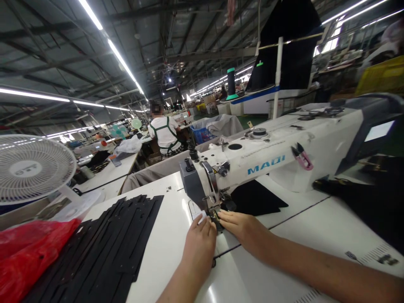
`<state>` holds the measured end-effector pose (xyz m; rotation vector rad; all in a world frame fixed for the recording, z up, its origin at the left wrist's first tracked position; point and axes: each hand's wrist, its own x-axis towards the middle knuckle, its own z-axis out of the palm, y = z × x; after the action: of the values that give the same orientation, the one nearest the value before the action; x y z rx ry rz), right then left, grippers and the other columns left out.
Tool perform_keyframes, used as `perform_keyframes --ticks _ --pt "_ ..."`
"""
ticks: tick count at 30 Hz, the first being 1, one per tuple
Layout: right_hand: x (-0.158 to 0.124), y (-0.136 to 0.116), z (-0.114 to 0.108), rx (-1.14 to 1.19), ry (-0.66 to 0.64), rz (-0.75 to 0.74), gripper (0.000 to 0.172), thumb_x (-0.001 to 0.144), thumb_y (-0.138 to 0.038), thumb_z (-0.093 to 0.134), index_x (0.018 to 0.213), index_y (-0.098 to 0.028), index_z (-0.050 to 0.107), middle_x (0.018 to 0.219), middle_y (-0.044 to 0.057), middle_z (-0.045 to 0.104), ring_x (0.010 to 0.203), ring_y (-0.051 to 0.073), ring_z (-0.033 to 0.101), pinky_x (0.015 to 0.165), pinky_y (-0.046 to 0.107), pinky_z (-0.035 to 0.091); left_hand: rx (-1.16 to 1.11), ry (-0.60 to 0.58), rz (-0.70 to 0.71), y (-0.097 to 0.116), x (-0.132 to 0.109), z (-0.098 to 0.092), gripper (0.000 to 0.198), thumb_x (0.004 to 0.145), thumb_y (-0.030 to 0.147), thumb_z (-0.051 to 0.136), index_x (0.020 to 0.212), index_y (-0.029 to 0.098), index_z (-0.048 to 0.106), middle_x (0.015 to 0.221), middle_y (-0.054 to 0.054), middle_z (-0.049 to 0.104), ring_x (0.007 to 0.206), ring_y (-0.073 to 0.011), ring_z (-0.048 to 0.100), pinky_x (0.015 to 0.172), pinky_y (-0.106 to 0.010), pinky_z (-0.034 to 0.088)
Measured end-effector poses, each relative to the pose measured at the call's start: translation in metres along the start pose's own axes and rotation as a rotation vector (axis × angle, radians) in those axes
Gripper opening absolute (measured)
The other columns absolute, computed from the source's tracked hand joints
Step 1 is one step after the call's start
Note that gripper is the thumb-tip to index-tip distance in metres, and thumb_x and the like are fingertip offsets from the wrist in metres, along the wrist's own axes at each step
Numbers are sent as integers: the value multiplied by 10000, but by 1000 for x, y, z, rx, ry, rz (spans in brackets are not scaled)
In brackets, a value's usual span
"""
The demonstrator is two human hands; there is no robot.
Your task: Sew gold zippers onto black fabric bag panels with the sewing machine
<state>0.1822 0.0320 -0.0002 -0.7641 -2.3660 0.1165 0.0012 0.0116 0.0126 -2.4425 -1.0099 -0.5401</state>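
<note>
A white sewing machine [265, 160] stands in front of me, its needle end between my two hands. My left hand [199, 242] is closed beside the presser foot, fingers curled and pressed together. At its fingertips is a small white piece [198, 213]; whatever else the fingers hold is hidden. My right hand [241, 227] lies with fingers stretched out together, fingertips at the presser foot [215, 216] from the right. Behind the needle area, under the machine arm, black fabric [255, 198] lies flat on the white table [172, 252].
Overlapping black cut pieces [104, 248] cover the table's left side, beside a red plastic bag [31, 252]. A white fan [31, 168] stands beyond. Pink-handled thread snips [302, 158] rest on the machine. More black fabric [362, 206] lies right. A person [164, 130] sits ahead.
</note>
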Motion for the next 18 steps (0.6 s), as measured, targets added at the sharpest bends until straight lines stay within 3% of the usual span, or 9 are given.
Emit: perform_keyframes --ticks 3,8,18 --pt "7 3 -1 13 -12 -6 221 919 -173 452 1101 -164 578 1136 79 597 977 181 599 815 357 521 19 20 -16 -5 2 10 179 837 20 426 828 85 593 851 -145 686 853 -230 660 831 -387 522" --pt "17 1 -4 10 -22 -8 379 892 -56 279 993 -162 629 985 77 663 944 184 625 775 282 546 21 45 -39 -6 1 19 192 848 21 419 809 83 596 832 -143 686 830 -222 666 805 -368 534" --pt "13 11 3 38 -24 -15 411 844 -44 325 1082 -203 619 1099 65 641 1054 183 583 859 301 521 -24 74 -102 -8 -2 26 206 848 20 416 815 125 591 820 -99 690 803 -195 665 801 -363 538"
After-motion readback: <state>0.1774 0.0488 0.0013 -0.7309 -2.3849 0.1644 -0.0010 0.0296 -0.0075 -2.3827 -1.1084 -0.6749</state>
